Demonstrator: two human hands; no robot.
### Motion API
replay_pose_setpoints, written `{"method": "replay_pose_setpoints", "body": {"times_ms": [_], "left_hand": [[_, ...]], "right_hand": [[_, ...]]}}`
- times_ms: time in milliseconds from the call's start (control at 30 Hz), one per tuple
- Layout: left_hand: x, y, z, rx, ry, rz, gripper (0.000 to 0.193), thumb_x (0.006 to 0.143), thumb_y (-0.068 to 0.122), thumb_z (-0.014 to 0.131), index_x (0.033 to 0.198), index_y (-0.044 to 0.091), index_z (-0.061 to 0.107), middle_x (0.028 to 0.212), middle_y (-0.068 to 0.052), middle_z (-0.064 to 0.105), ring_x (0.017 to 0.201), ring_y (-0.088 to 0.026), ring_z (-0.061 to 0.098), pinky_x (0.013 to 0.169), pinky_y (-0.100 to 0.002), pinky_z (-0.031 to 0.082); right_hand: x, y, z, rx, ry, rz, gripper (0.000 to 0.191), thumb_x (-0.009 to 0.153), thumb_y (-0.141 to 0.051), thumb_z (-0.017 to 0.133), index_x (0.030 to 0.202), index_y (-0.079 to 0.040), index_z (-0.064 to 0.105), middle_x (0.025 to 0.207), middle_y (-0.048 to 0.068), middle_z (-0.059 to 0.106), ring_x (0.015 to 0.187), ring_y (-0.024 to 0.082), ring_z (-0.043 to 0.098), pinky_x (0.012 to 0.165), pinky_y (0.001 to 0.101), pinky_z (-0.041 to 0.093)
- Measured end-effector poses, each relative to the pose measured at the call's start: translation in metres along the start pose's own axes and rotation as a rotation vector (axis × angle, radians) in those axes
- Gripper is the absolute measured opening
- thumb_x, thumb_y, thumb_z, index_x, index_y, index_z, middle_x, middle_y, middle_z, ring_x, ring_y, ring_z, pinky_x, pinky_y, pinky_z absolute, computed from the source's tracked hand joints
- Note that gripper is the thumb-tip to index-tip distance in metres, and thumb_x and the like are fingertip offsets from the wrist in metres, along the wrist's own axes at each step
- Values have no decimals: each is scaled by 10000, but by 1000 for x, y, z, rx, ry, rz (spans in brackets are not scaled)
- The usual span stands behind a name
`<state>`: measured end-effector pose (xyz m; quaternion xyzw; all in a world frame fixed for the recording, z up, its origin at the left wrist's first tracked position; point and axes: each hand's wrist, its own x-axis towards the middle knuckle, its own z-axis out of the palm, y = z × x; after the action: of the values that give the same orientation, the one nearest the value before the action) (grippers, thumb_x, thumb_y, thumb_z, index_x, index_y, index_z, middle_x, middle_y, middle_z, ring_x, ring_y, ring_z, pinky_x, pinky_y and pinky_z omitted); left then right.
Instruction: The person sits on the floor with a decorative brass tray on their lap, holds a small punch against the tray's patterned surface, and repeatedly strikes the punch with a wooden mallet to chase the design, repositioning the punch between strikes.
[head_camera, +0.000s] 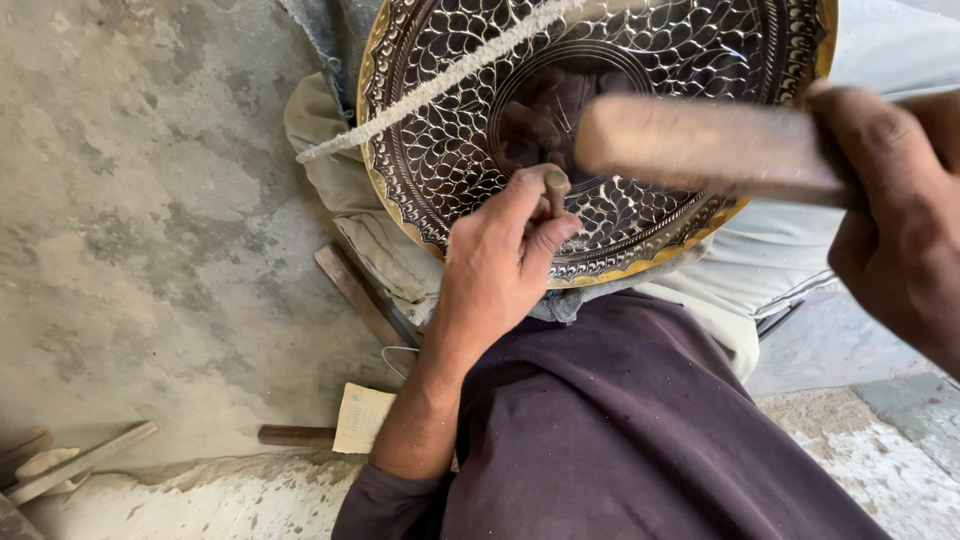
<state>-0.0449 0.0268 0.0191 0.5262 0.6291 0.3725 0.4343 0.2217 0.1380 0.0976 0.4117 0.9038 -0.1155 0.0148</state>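
engraved plate (640, 60): dark, leaf-patterned, gold rim | left hand (500, 250) pinches chisel (556, 190) | right hand (890, 210) grips wooden mallet (700, 145)

Engraved round tray (450, 150) propped on the lap, punch (557, 190) pinched upright on its lower part by the left hand (495, 265), wooden mallet (700, 145) held above it by the right hand (895, 215), rope (440, 80) laid across the tray, paper pad (362, 418) and sticks (80, 462) left on the floor at lower left.

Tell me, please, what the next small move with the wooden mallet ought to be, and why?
Probably a short tap of the wooden mallet onto the chisel. The left hand holds it upright on the engraved plate, and the right hand has the mallet poised just above its head.
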Motion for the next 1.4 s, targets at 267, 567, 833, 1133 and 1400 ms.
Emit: {"method": "replay_pose_setpoints", "body": {"times_ms": [267,567,833,1133,1400], "left_hand": [[-6,-11,11,22,-5,4,310,1018,167,720,1280,71,586,936,-67,710,795,-172,745,694,-291,621],[-4,-5,9,54,-12,24,314,1015,172,705,1280,60,580,956,-84,704,824,-207,740,720,-342,615],[-4,-1,6,74,3,36,256,1049,202,692,1228,57,579,953,-90,679,838,-247,722,732,-382,581],[-12,-1,29,21,189,27,278,1037,163,706,1244,34,572,953,-39,682,824,-153,722,704,-294,610],[-15,-8,35,55,189,-9,225,1055,188,706,1171,55,566,930,-30,672,799,-138,717,668,-278,613]], "right_hand": [[16,-1,2,352,-52,200,614,814,179,619,1412,62,537,1011,197,634,840,306,633,769,417,536],[33,-16,-17,-30,-90,-9,493,819,82,729,1298,-22,681,999,176,659,837,305,685,775,403,572],[23,-9,-9,133,-102,133,580,800,80,699,1368,-10,622,1032,197,646,835,306,659,748,422,561],[34,5,-14,-162,-46,-69,561,786,131,760,1314,-29,662,950,185,660,823,293,660,737,396,551],[58,-9,-28,190,-52,-56,611,691,204,638,1284,59,629,1062,267,650,938,412,658,784,485,533]]}}
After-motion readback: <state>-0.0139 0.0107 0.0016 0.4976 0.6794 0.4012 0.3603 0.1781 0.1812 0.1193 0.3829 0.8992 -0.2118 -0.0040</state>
